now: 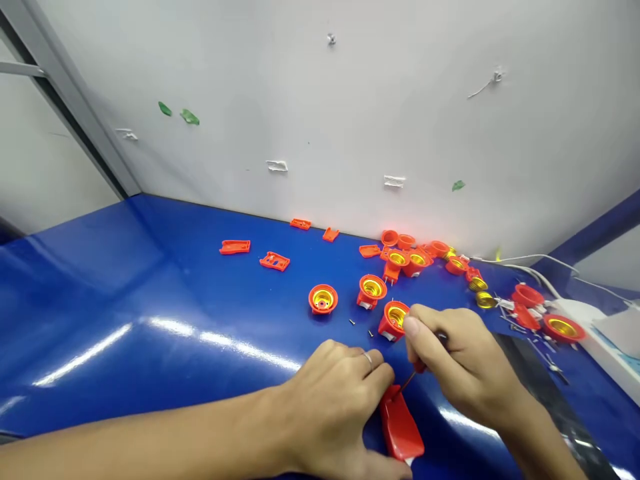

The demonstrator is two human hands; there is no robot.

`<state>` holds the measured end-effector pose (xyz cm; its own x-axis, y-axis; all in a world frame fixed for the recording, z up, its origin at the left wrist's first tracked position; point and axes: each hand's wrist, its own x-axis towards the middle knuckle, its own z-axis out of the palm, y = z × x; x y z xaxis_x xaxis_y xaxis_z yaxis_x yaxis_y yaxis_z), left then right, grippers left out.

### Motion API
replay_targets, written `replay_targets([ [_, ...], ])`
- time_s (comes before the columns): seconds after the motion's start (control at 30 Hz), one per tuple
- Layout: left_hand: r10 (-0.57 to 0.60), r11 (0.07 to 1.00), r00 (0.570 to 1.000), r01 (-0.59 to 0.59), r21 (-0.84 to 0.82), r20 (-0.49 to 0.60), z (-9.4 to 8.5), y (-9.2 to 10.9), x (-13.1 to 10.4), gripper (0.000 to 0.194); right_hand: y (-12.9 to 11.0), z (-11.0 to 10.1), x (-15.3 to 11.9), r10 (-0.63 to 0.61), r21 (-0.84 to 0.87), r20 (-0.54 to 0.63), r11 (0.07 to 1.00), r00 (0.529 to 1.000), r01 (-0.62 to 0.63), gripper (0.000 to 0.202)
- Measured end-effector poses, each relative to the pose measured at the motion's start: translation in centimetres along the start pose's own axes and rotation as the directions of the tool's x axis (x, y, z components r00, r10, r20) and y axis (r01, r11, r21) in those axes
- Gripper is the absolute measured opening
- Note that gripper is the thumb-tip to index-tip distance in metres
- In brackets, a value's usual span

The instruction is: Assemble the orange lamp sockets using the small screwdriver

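My left hand [340, 400] is closed around the left side of a red plastic housing [401, 427] low on the blue table. Fingers of my right hand [455, 360] wrap round the dark handle of a screwdriver [409, 383], whose thin shaft slants down to the upper end of the housing. Just beyond my hands stands a red lamp socket [387, 327] with a gold threaded inside, partly covered by my right fingertips. Two more sockets, one at the centre [323, 300] and one beside it [372, 291], stand farther left. Two small screws [371, 333] lie near them.
Flat red parts [275, 261] lie toward the back of the blue table [200, 300]. Piled sockets [417, 260], gold rings, screws and cables spread to the right, by a white device [595, 333]. A pale wall rises behind.
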<state>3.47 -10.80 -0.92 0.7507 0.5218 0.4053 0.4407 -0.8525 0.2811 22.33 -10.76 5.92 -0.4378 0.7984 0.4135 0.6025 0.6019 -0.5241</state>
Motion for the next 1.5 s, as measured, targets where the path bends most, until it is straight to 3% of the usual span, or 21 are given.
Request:
replay_targets([
  [0.1, -0.013, 1.000, 1.000, 0.013, -0.008, -0.014, 0.2, -0.1, -0.3, 0.058, 0.2, 0.1, -0.4, 0.043, 0.087, 0.023, 0.995, 0.999, -0.045, 0.034],
  [0.2, -0.025, 0.999, 1.000, 0.025, -0.023, 0.001, 0.3, -0.2, -0.5, 0.060, 0.2, 0.3, -0.9, 0.067, 0.149, -0.002, 0.987, 0.998, -0.066, 0.008],
  [0.27, -0.020, 0.999, 1.000, 0.021, -0.046, 0.024, 0.2, -0.3, -0.6, 0.060, 0.1, 0.6, -1.0, 0.050, 0.124, -0.045, 0.991, 0.998, -0.044, 0.025],
  [0.33, -0.003, 0.997, 0.999, 0.006, -0.074, 0.042, 0.1, -0.4, -0.7, 0.058, -0.1, 0.9, -0.8, -0.016, -0.045, -0.106, 0.999, 0.994, 0.011, 0.033],
  [0.43, 0.017, 0.996, 0.999, -0.014, -0.091, 0.029, -0.1, -0.5, -0.7, 0.056, -0.4, 1.0, -0.3, -0.125, -0.396, -0.210, 0.918, 0.970, 0.033, 0.007],
  [0.57, 0.013, 0.994, 1.000, -0.011, -0.109, 0.011, 0.0, -0.5, -0.7, 0.058, -0.3, 0.1, 0.0, -0.229, -0.601, -0.262, 0.799, 0.938, 0.028, 0.041],
  [0.67, 0.011, 0.991, 0.999, -0.006, -0.132, 0.033, -0.1, -0.5, -0.6, 0.060, -0.2, -0.5, -0.5, -0.197, -0.487, -0.160, 0.868, 0.967, 0.096, 0.037],
  [0.77, 0.020, 0.989, 0.996, -0.008, -0.145, 0.082, -0.5, -0.7, -0.5, 0.057, -0.4, -0.5, -1.3, -0.034, -0.229, -0.071, 0.973, 0.997, 0.017, 0.020],
  [0.87, 0.031, 0.989, 0.992, -0.013, -0.148, 0.119, -0.9, -0.8, -0.4, 0.056, -0.8, -0.1, -1.6, 0.091, -0.102, -0.034, 0.990, 0.995, -0.094, 0.007],
  [0.97, 0.044, 0.988, 0.988, -0.021, -0.155, 0.146, -0.9, -0.8, -0.3, 0.056, -0.9, 0.0, -1.4, 0.071, -0.091, -0.022, 0.993, 0.997, -0.073, 0.013],
  [1.07, 0.033, 0.988, 0.990, -0.012, -0.153, 0.134, -0.9, -0.7, -0.4, 0.058, -0.7, -0.4, -1.0, 0.034, -0.268, -0.050, 0.962, 0.998, -0.046, 0.016],
  [1.17, 0.031, 0.990, 0.992, -0.014, -0.143, 0.119, -0.9, -0.6, -0.4, 0.059, 0.0, -0.7, -0.8, -0.092, -0.533, -0.178, 0.846, 0.980, -0.018, 0.031],
  [1.3, 0.029, 0.990, 0.992, -0.012, -0.139, 0.121, -1.1, -0.7, -0.2, 0.057, 0.6, -0.9, -0.9, -0.124, -0.674, -0.344, 0.722, 0.931, -0.153, 0.054],
  [1.4, 0.033, 0.991, 0.993, -0.018, -0.136, 0.113, -1.3, -0.7, -0.1, 0.060, 0.5, -1.2, -1.1, -0.092, -0.639, -0.182, 0.767, 0.979, -0.046, 0.045],
  [1.5, 0.027, 0.989, 0.993, -0.009, -0.150, 0.116, -1.3, -0.8, -0.1, 0.058, 0.0, -1.8, -1.4, -0.123, -0.582, -0.021, 0.808, 0.992, 0.087, 0.039],
])
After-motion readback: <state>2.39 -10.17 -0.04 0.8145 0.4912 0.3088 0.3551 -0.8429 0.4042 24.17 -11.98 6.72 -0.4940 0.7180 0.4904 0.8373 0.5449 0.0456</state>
